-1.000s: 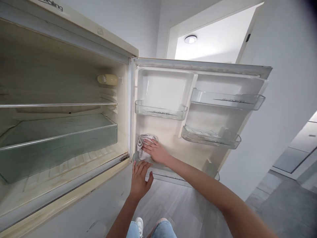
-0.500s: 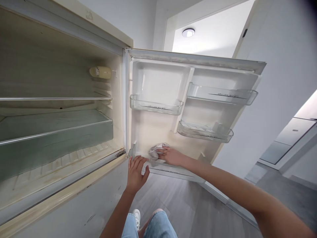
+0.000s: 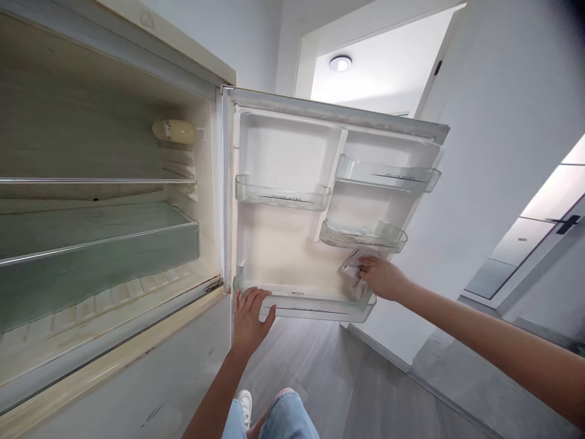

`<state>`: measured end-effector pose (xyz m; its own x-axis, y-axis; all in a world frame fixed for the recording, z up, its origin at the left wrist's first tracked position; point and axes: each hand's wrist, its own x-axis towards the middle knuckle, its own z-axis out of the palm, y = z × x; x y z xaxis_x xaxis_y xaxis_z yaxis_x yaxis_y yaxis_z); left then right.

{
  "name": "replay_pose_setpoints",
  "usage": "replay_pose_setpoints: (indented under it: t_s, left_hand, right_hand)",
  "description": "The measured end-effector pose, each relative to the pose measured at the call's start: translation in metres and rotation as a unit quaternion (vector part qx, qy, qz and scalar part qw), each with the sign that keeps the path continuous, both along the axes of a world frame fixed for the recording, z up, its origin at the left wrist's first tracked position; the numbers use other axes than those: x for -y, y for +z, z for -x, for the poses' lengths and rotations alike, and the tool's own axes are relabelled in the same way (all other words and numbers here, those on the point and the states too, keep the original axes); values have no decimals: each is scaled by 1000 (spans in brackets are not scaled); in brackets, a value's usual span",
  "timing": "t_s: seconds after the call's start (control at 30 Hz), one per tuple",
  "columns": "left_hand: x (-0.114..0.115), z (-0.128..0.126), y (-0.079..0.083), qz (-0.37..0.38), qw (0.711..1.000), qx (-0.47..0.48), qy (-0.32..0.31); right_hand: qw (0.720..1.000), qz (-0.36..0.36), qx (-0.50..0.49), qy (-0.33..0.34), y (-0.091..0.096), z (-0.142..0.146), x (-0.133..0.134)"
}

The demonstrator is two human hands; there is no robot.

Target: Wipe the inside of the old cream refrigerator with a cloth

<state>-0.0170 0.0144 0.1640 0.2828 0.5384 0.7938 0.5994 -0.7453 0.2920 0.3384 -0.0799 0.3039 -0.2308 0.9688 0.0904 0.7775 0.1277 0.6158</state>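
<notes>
- On my feed now, the right hand (image 3: 381, 277) is pressing a crumpled grey-white cloth (image 3: 353, 274) against the fridge door liner (image 3: 278, 250), low on the hinge-far side, just above the bottom door bin (image 3: 315, 306).
- That's the step in hand: wiping the inside of the open door, with the cloth working the corner where the liner meets that bin.
- Right fingers (image 3: 370, 262) are curled close together over the cloth, holding it flat to the liner.
- Left hand (image 3: 249, 320) has its fingers spread wide and holds nothing; it sits at the near end of the bottom bin, apparently on its rim.
- As for the next move, I'd call for the cloth to be kept flat and worked along the liner, clear of the bin edges.
- In the way: the middle door bin (image 3: 363, 236) sits just above the cloth, and the bottom bin's rim runs right under it, so the hand has a narrow strip to work in.
- 2 more door bins (image 3: 282, 196) sit higher up, clear of both hands.
- Left of the door, the open fridge cabinet (image 3: 109, 97) shows 1 glass shelf (image 3: 91, 180), a clear crisper drawer (image 3: 91, 262) and a pale yellow fitting (image 3: 173, 131) on its side wall.
- Below the hands: grey plank floor (image 3: 311, 366), denim shorts (image 3: 286, 417) and a white shoe (image 3: 244, 408).
</notes>
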Motion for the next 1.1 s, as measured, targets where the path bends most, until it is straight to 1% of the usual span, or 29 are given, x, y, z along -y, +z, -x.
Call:
replay_pose_setpoints:
  t_s: [0.07,0.1,0.13,0.17,0.2,0.23,0.3,0.37,0.43,0.5,0.63,0.73,0.8,0.87,0.9,0.93,0.97,1.0,1.03,1.07,1.1]
  left_hand:
    - [-2,-3,-2,-9,1000,3,8]
    - [-3,-4,-3,-13,1000,4,11]
    - [-3,-4,-3,-17,1000,3,13]
    - [-3,-4,-4,-20,1000,1,15]
    - [-4,-3,-4,-22,1000,-2,16]
    - [-3,-2,-4,-24,1000,-5,16]
    - [-3,0,-3,-29,999,-9,17]
    - [-2,1,-3,-33,999,-11,18]
    - [-2,2,-2,-35,999,-12,17]
    - [-2,3,-1,-38,999,-13,15]
    - [-2,2,-1,-39,999,-9,12]
    - [-2,3,-2,-34,999,-6,9]
    - [-1,5,-2,-33,999,-5,6]
    - [-1,6,-2,-31,999,-6,2]
    - [-1,7,-2,-30,1000,-5,1]
    - [-1,7,-2,-27,1000,-4,0]
    - [-1,7,-2,-23,1000,-3,-1]
    - [-1,7,-2,-18,1000,0,-1]
    - [-1,6,-3,-14,1000,3,-2]
    - [-1,5,-3,-11,1000,7,-2]
    - [-1,5,-3,-9,1000,10,-2]
  right_hand:
    - [997,-54,12,-59,21,9,9]
    - [995,-74,14,-70,26,13,12]
    - [993,-93,16,-66,27,16,14]
    - [992,-115,21,-51,24,18,16]
    - [990,-136,27,-30,17,19,18]
    - [988,-154,30,-12,7,19,19]
    - [985,-171,20,3,-17,18,20]
    - [988,-157,-4,-3,-36,19,20]
    - [991,-127,-33,-21,-47,23,19]
    - [993,-84,-62,-54,-47,29,17]
    - [987,17,-117,-105,-39,41,15]
    - [976,50,-165,-133,-38,47,18]
    - [958,63,-225,-165,-37,49,18]
    - [924,60,-322,-199,-31,51,15]
    - [899,49,-378,-214,-27,52,12]
    - [862,33,-450,-229,-22,55,9]
    - [809,13,-535,-243,-16,60,5]
    - [739,-13,-623,-256,-11,66,0]
    - [656,-40,-706,-264,-8,76,-5]
    - [559,-66,-784,-262,-5,88,-11]
    - [479,-89,-836,-252,-4,102,-19]
